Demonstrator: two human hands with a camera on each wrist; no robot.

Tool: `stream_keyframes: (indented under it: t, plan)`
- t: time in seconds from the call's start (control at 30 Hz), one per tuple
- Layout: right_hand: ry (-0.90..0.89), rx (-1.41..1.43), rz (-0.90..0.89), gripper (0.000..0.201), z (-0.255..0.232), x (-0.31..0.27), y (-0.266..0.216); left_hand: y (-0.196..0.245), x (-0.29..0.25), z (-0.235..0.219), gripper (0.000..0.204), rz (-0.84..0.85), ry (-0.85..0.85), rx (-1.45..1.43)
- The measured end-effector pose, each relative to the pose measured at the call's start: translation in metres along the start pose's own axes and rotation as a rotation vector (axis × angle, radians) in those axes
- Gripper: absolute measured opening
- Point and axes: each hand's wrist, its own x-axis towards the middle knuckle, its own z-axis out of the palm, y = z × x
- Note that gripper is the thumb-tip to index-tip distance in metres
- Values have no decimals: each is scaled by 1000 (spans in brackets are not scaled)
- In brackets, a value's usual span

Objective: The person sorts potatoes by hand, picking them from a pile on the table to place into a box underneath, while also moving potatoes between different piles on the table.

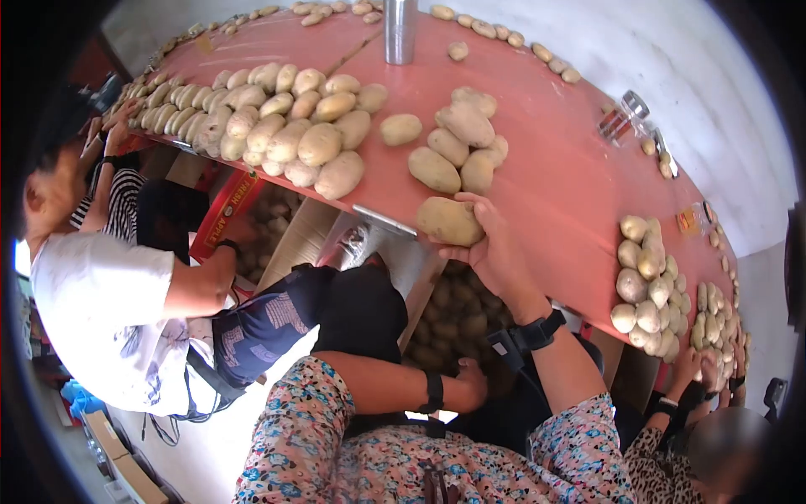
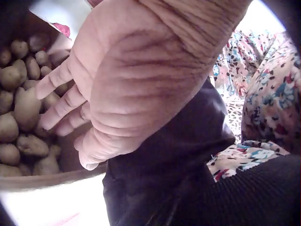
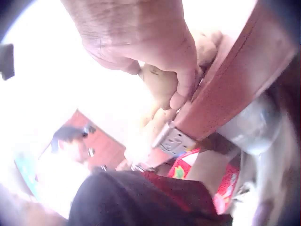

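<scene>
At the front edge of the red table (image 1: 554, 218), my right hand (image 1: 495, 239) grips a large tan potato (image 1: 445, 220) between thumb and fingers. The right wrist view shows the same potato (image 3: 159, 87) under my right hand (image 3: 141, 35), close to the table rim. Just behind it on the table lies a small pile of potatoes (image 1: 449, 147). My left hand (image 1: 472, 385) is low by my lap, at a box of potatoes (image 1: 457, 315). In the left wrist view the left hand (image 2: 127, 80) has loosely extended fingers and an empty palm, beside potatoes (image 2: 28, 108) in the box.
A long heap of potatoes (image 1: 285, 126) covers the table's left side; another heap (image 1: 651, 290) sits at right. A metal cup (image 1: 400, 34) and a glass jar (image 1: 623, 116) stand further back. One person (image 1: 109, 311) sits at left, another (image 1: 672, 458) at right.
</scene>
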Motion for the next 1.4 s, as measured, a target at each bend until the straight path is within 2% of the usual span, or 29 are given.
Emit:
stream_keyframes:
  t: [0.03,0.07,0.1,0.17,0.2,0.27,0.33,0.4,0.43,0.47,0.53,0.57,0.6,0.67,0.7,0.73,0.8,0.93,1.0,1.07,1.13,1.27,1.33,1.37,1.4]
  plan:
    - [-71,-3,19,28,-1,-4,0,0,-8,2,35,-12,86,21]
    - [-134,-1,48,30,-3,-12,3,0,-11,2,33,30,35,9]
    - [-95,15,73,30,-6,-19,4,-6,-18,-5,31,74,-15,-3]
    - [-191,-316,174,30,-14,-31,4,-11,-38,-14,30,150,-13,87]
    - [-175,-311,187,30,-20,-38,8,-8,-39,-14,30,169,-13,77]
    - [-221,-718,368,31,-32,-54,15,-6,-36,-17,30,180,-117,17]
    - [-147,-791,391,32,-52,-66,36,-10,-38,-14,31,236,-107,8]
    - [-138,-1173,461,37,-78,-78,52,-10,-34,-9,36,189,-172,-110]
    - [-171,-1397,354,40,-92,-81,59,-9,-34,-7,38,189,-177,-103]
    - [-162,-1378,376,40,-107,-86,67,-9,-34,-7,41,181,-182,-93]
    - [-235,-1622,377,40,-121,-92,74,-10,-38,-11,33,197,-209,-111]
    - [-311,-1728,576,40,-125,-93,75,-11,-40,-16,25,192,-223,-122]
    - [-302,-1722,581,40,-136,-98,82,-14,-45,-22,25,201,-226,-117]
    - [-411,-1900,637,36,-170,-107,105,-21,-53,-35,25,221,-239,-160]
    - [-319,-1946,557,29,-170,-110,106,-21,-53,-37,25,222,-238,-159]
    - [-319,-1949,554,29,-171,-111,105,-21,-55,-38,26,234,-237,-149]
    - [-222,-2138,333,25,-166,-103,96,-21,-53,-37,27,221,-197,-144]
    - [-190,-2176,214,18,-135,-93,85,-19,-53,-38,27,242,-216,-132]
    - [-309,-2145,145,16,-122,-93,85,-17,-44,-23,28,227,-145,-109]
    - [-366,-2124,101,19,-116,-92,89,-20,-48,-33,29,178,-139,-127]
    - [-344,-2047,65,18,-103,-89,84,-20,-45,-24,26,153,6,-102]
    - [-318,-1958,-6,16,-70,-78,56,-24,-53,-36,25,148,32,-51]
    - [-393,-1589,-57,17,-60,-68,44,-27,-61,-49,24,158,32,-24]
    - [-393,-1599,-65,17,-53,-65,35,-27,-62,-52,23,175,3,-13]
    - [-323,-1366,-37,16,-43,-62,25,-26,-63,-54,23,191,-26,-2]
